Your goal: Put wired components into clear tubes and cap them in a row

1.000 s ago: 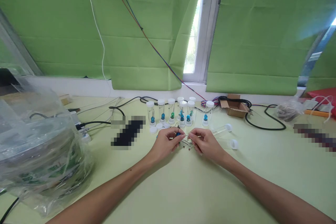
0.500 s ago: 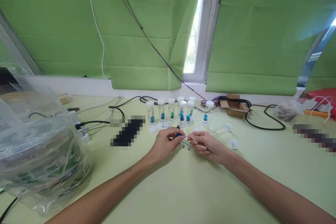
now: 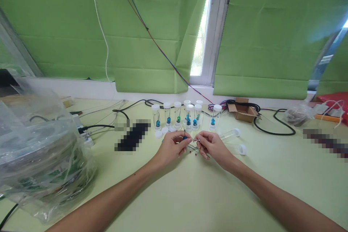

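My left hand (image 3: 172, 147) is closed in a pinch on a small dark blue part (image 3: 185, 137) with thin wire-like legs. Close beside it, the fingertips of my right hand (image 3: 214, 149) are pinched at a thin pale wire-like piece (image 3: 196, 140) that points toward the blue part. Whether the two pieces are joined is too small to tell. Under the fingers lie thin metal rods (image 3: 193, 148) and tiny reddish bits (image 3: 196, 154). Behind my hands stand several clear tubes (image 3: 167, 113) with white caps, each with a small blue or green part inside.
Loose white caps (image 3: 158, 135) lie left of my hands. A clear tube (image 3: 230, 134) and another white-capped tube end (image 3: 242, 149) lie at right. An open cardboard box (image 3: 245, 112) and black cables (image 3: 282, 130) are behind. A plastic-wrapped reel (image 3: 49, 156) fills the left.
My right hand has turned and its knuckles have risen slightly, with the fingers bent more over the wire-like piece. My left hand stays almost in place, still pinching the blue part.
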The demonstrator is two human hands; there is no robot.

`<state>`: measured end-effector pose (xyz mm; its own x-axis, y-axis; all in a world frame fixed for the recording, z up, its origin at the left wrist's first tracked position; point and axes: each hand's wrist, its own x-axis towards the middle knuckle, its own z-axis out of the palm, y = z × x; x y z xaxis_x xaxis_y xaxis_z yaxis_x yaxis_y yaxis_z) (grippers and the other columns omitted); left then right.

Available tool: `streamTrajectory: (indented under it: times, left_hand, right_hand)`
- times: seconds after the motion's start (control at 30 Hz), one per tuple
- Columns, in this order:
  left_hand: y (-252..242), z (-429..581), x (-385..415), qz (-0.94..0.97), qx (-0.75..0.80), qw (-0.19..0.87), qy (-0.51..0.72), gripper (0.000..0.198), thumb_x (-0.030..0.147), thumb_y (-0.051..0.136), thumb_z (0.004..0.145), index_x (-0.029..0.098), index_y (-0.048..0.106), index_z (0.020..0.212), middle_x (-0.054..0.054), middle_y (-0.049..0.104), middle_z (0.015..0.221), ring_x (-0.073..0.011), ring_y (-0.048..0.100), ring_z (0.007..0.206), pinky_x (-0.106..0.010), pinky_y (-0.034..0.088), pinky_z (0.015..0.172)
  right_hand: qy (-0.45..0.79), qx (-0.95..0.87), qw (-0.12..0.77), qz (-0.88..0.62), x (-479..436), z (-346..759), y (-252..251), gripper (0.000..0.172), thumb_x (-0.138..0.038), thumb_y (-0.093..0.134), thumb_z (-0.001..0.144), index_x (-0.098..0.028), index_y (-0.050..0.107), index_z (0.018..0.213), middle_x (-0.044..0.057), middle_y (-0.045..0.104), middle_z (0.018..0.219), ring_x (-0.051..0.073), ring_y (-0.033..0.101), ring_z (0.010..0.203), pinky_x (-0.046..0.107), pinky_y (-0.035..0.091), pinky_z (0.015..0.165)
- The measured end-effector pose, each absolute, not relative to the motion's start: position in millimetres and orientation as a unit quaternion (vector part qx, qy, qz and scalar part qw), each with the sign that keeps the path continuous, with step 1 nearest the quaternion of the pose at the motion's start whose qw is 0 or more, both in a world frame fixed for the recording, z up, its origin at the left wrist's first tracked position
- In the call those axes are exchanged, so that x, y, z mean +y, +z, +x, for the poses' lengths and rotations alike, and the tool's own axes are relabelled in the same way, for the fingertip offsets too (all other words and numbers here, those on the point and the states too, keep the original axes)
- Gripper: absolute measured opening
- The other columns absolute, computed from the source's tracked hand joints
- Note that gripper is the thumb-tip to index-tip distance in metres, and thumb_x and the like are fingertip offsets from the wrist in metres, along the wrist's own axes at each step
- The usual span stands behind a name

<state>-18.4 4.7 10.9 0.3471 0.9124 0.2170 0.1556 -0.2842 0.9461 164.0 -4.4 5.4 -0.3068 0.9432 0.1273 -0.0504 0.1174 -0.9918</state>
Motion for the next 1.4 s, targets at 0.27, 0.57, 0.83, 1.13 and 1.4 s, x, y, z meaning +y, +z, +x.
streamTrajectory:
  times: [0.27, 0.57, 0.83, 1.13, 1.4]
  left_hand:
    - [12, -21, 7, 0.645, 0.388, 0.494, 0.435, 0.030, 0.045, 0.066, 0.081, 0.016, 0.065, 0.087, 0.003, 0.053, 0.053, -0.0080, 0.041, 0.043, -0.023, 0.033, 0.046]
    - [11, -19, 4, 0.645, 0.382, 0.506, 0.428, 0.030, 0.045, 0.068, 0.079, 0.016, 0.065, 0.084, 0.003, 0.051, 0.052, -0.0080, 0.042, 0.042, -0.022, 0.033, 0.043]
    - [8, -19, 4, 0.664, 0.386, 0.478, 0.427, 0.032, 0.047, 0.065, 0.081, 0.016, 0.066, 0.089, 0.002, 0.053, 0.053, -0.0085, 0.043, 0.042, -0.022, 0.033, 0.042]
    - [13, -19, 1, 0.694, 0.391, 0.429, 0.426, 0.030, 0.046, 0.062, 0.082, 0.016, 0.068, 0.083, 0.003, 0.052, 0.052, -0.0088, 0.041, 0.043, -0.023, 0.031, 0.044]
    - [10, -17, 0, 0.708, 0.393, 0.400, 0.429, 0.026, 0.044, 0.062, 0.083, 0.019, 0.069, 0.085, 0.003, 0.052, 0.057, -0.0086, 0.041, 0.045, -0.023, 0.033, 0.046]
  right_hand:
    - [0.211, -0.785, 0.434, -0.389, -8, 168, 1, 0.025, -0.035, 0.043, 0.098, -0.020, 0.060, 0.088, 0.002, 0.059, 0.070, 0.013, 0.049, 0.054, 0.027, 0.040, 0.054]
    - [0.131, -0.830, 0.406, -0.358, -1, 176, -4, 0.033, -0.032, 0.036, 0.100, -0.021, 0.053, 0.074, 0.002, 0.056, 0.068, 0.015, 0.049, 0.061, 0.027, 0.037, 0.061]
    - [0.402, -0.695, 0.434, -0.410, -11, 163, 2, 0.038, -0.049, 0.046, 0.093, -0.020, 0.057, 0.071, -0.005, 0.050, 0.049, 0.009, 0.044, 0.036, 0.023, 0.032, 0.039]
    - [0.630, -0.533, 0.428, -0.369, -14, 159, 10, 0.039, -0.052, 0.061, 0.082, -0.017, 0.055, 0.065, -0.008, 0.042, 0.042, 0.007, 0.039, 0.034, 0.021, 0.024, 0.036]
    - [0.761, -0.354, 0.404, -0.363, -17, 157, 18, 0.026, -0.032, 0.062, 0.080, -0.018, 0.049, 0.062, -0.011, 0.030, 0.038, 0.004, 0.025, 0.034, 0.018, 0.013, 0.035]
